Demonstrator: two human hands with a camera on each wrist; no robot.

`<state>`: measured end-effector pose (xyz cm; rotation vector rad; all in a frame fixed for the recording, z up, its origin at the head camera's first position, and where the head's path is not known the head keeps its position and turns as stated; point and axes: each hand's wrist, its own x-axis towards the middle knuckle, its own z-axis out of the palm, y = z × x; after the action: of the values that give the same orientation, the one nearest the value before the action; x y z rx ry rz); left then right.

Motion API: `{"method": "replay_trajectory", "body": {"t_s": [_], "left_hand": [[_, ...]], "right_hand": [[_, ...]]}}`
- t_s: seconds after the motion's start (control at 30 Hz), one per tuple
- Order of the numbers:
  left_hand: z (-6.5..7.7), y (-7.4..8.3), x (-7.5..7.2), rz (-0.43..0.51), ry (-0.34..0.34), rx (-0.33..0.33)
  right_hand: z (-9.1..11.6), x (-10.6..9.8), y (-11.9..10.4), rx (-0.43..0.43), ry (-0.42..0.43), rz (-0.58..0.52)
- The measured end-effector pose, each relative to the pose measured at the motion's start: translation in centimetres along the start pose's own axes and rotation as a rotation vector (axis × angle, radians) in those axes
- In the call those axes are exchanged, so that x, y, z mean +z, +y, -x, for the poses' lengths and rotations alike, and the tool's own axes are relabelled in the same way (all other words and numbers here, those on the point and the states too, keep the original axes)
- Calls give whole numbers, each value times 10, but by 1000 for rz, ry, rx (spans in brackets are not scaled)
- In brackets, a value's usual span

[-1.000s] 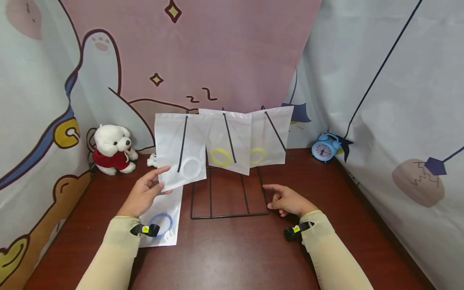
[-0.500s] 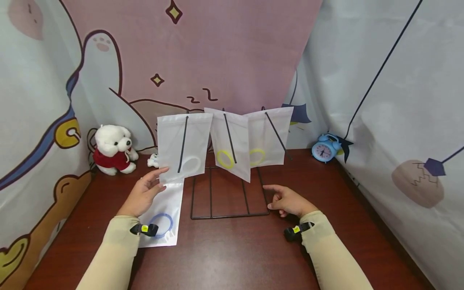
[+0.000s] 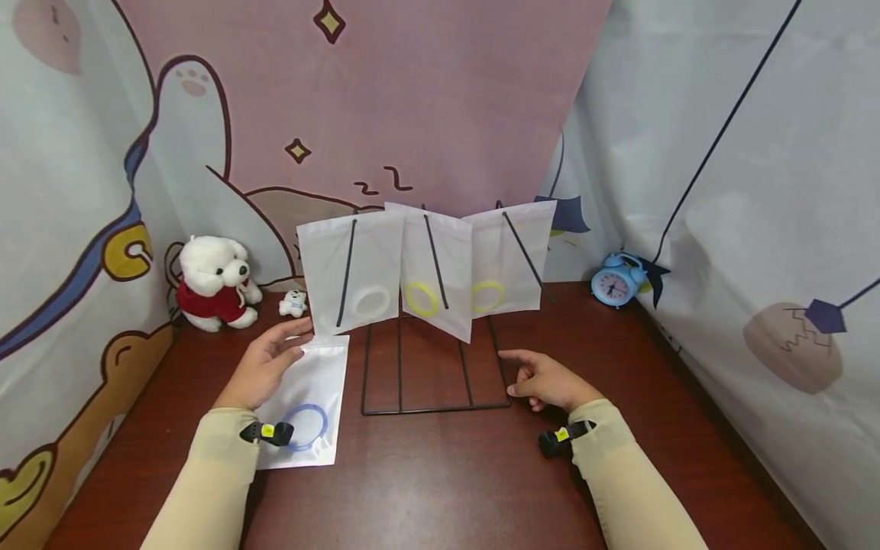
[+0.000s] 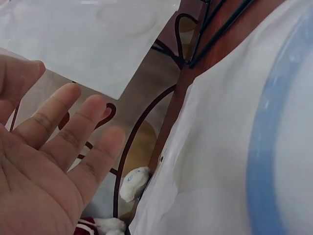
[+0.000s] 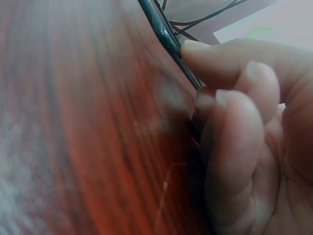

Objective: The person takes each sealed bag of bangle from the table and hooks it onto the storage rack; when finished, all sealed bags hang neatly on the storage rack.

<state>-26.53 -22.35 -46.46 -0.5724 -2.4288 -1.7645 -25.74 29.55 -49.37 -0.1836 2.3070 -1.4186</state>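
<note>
Fingers of the left hand (image 3: 257,370) lie loosely extended just beside the lower corner of the left hanging bag (image 3: 319,267), over a flat bag (image 3: 321,376) with a blue ring; hand and wrist camera (image 3: 275,433) partly cover it. The right hand (image 3: 550,380) grips the side of the black rack (image 3: 440,410) with thumb and curled fingers. A middle bag (image 3: 454,256) and a right bag (image 3: 498,263) also hang there, blocking its upper part. Behind stand plush dogs (image 3: 209,265) and a blue clock (image 3: 612,286). Reddish-brown table (image 3: 426,489), cartoon-printed curtains (image 3: 440,92).
</note>
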Motion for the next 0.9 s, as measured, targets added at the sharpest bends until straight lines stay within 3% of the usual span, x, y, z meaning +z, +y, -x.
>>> {"method": "replay_trajectory", "body": {"t_s": [0.33,0.63,0.9], "left_hand": [[5,-3,-14,-72,54,-122],[9,-10,-34,-175,113,-338],[7,-25,-41,-262,62,-500]], "right_hand": [[-1,0,2,-3,-5,-1],[-1,-1,0,3,-3,2],[-1,-2,2,9,-3,-4]]}}
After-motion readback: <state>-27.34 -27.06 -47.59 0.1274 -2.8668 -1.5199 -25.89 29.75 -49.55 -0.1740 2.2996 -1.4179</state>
